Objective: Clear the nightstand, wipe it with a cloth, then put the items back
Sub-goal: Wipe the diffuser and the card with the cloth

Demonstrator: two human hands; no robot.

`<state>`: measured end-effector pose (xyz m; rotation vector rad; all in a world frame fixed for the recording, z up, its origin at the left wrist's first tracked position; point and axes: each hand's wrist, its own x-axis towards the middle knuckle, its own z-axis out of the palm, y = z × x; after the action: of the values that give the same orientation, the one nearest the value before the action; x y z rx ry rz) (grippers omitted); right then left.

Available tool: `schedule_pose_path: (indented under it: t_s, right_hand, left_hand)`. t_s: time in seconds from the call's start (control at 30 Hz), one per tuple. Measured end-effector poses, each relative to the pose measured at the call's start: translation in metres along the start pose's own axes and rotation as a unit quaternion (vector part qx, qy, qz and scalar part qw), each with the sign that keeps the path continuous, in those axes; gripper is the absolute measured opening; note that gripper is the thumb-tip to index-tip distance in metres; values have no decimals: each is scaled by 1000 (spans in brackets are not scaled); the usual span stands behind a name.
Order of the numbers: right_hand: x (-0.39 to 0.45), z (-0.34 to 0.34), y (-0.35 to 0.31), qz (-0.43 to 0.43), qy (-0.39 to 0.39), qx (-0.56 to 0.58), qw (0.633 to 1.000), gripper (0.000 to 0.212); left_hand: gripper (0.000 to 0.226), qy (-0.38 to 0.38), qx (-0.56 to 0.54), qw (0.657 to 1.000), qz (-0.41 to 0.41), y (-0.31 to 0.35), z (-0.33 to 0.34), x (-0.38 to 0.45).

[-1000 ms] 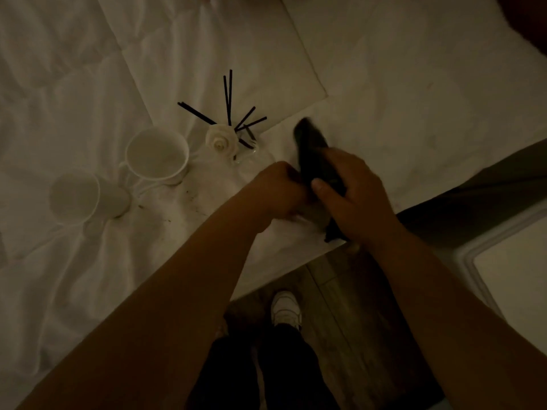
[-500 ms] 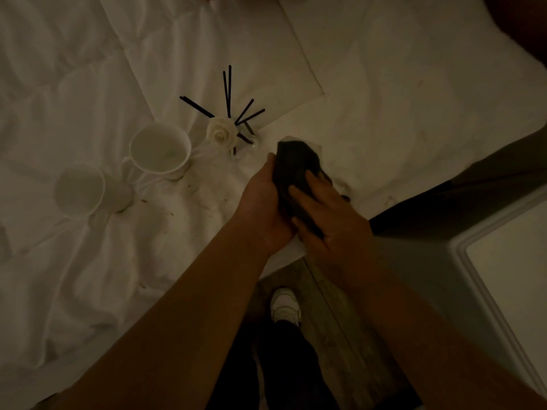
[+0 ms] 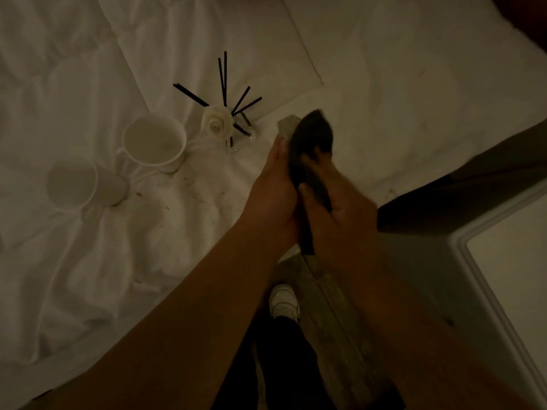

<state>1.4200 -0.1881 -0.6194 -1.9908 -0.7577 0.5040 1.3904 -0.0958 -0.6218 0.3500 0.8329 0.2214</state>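
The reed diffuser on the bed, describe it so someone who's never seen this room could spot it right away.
Look at the white bedding, left of the person's hands. Two white mugs sit there, and just to their right stands the reed diffuser, a small clear glass vessel. Unlike the plain mugs, it has thin black sticks fanning out of it and a white rose-shaped flower at its mouth.
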Motion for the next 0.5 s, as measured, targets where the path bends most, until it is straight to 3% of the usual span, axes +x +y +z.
schedule_pose_path:
  t_s: [0.1, 0.2, 0.33, 0.43, 0.5]
  right_hand:
    - [-13, 7, 0, -40, 16, -2, 999, 44]
    - [13, 4, 0, -56, 47, -42, 996, 37]
    - [65, -10, 3, 74, 42, 39, 996, 35]
    - [87, -24, 11, 195, 48, 145, 969, 23]
    - [84, -32, 13, 228, 57, 217, 947, 15]
  left_hand:
    - [54, 9, -6, 1000, -27, 4, 0, 5]
    - [47, -28, -18, 999, -33, -1, 3, 1]
    - [46, -68, 66, 995, 45, -1, 6, 1]
    - [44, -89, 170, 979, 70, -1, 4, 1]
    - [35, -96, 195, 973, 81, 2, 1, 1]
